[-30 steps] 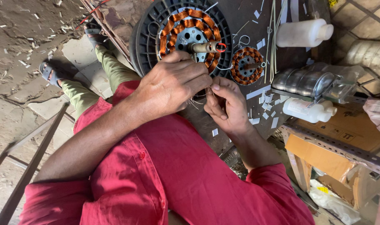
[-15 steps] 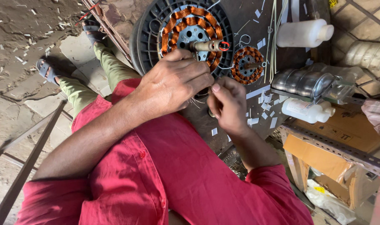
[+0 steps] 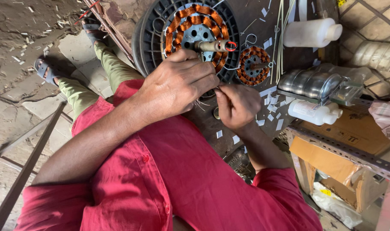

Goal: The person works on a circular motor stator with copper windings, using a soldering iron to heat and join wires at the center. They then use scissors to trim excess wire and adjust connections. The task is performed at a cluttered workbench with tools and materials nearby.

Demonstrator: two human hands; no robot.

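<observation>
The left hand and right hand, both pinched shut at frame centre on thin wire leads below the copper-wound stator, gripped strands that looked springy and easily kinked

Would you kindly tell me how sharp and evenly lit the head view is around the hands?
Head view: soft daylight, no harsh glare; the left hand and right hand are sharp, as are the copper windings; shade darkens the bench, and the wide lens bends the edges.
</observation>
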